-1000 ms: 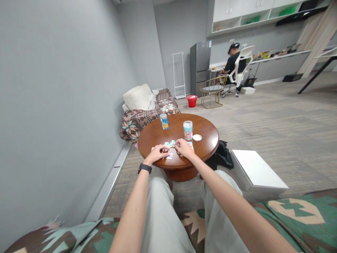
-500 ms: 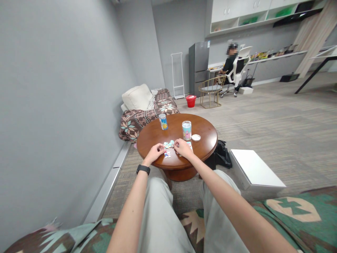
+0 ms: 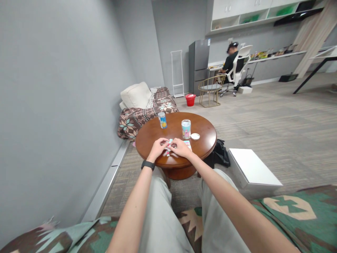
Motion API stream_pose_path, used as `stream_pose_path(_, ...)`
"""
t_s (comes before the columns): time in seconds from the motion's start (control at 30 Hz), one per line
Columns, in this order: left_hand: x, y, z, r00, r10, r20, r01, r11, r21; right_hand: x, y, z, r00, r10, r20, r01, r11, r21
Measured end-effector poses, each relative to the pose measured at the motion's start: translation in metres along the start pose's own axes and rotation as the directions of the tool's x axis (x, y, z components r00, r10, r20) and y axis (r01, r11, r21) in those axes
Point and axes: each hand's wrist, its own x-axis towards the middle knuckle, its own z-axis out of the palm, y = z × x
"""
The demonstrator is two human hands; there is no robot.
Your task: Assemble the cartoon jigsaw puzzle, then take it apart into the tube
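My left hand [image 3: 158, 147] and right hand [image 3: 180, 147] nearly meeting, fingers bent over small puzzle pieces [image 3: 168, 153], white with pink and pale teal, on the round brown table [image 3: 172, 123], whether either grips one I cannot tell.

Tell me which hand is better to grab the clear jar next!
Probably the right hand: the clear jar stands just beyond it. The left hand is farther from the jar. Both hands are at the puzzle pieces.
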Motion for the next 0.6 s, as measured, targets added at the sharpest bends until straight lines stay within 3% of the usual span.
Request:
stream_pose_path(0.27,-0.005,-0.008,0.009,0.989,-0.076,-0.128,0.045,0.972,-0.232,0.003,0.006,0.0,0.999,0.04,-0.016,-0.039,0.996,0.077)
stream_pose_path(0.53,-0.001,-0.016,0.008,0.969,-0.072,-0.236,0.034,0.986,-0.161,0.004,0.004,-0.002,0.991,0.127,0.039,-0.131,0.984,0.12)
stream_pose_path(0.6,0.0,-0.021,0.006,0.946,-0.079,-0.313,0.044,0.992,-0.117,0.004,0.005,-0.001,0.99,0.137,0.025,-0.139,0.984,0.11)
